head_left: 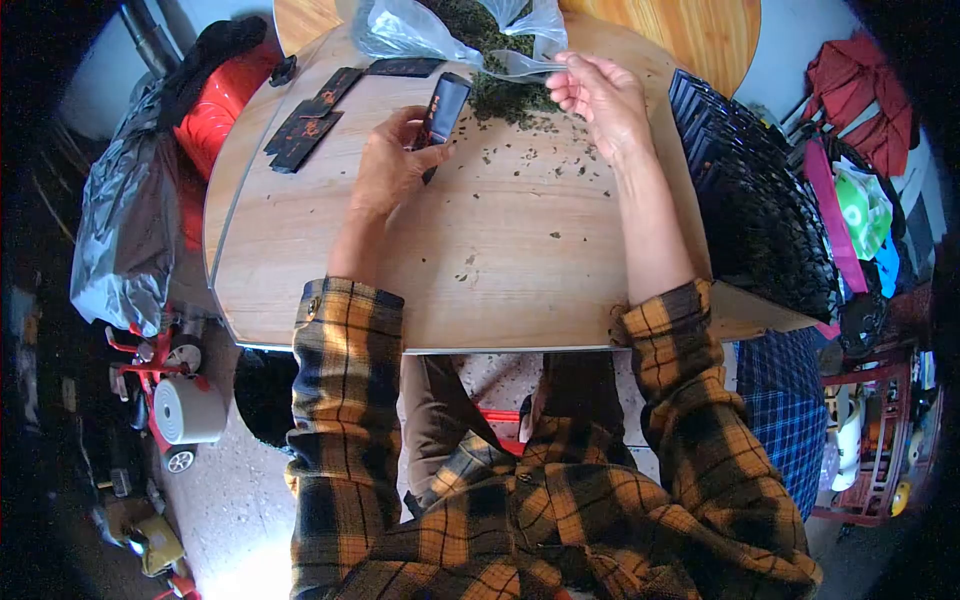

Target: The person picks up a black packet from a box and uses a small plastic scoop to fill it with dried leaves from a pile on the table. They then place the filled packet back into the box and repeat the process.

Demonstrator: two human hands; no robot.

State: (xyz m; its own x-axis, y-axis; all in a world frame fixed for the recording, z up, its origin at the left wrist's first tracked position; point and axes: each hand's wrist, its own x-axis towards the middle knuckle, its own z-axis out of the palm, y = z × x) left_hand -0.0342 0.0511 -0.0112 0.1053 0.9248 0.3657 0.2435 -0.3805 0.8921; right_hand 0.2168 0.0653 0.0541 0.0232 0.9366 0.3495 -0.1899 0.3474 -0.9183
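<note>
My left hand [392,160] grips a small black packet [448,105] with orange markings, held upright with its top end tilted away from the palm. My right hand [605,100] pinches the handle of a clear plastic spoon [515,65]. The spoon's bowl is over a heap of dried green leaves [500,100], which spills from a clear plastic bag [405,30] at the far edge. Loose leaf bits lie scattered between my hands. Left of the held packet, several flat black packets [305,132] rest on the wooden table [480,300].
A large pile of black packets [750,200] fills the table's right side. A red object [225,110] and a grey plastic covering [125,220] stand at the left. A white roll [190,410] is on the floor at left. Bags and cloths crowd the far right.
</note>
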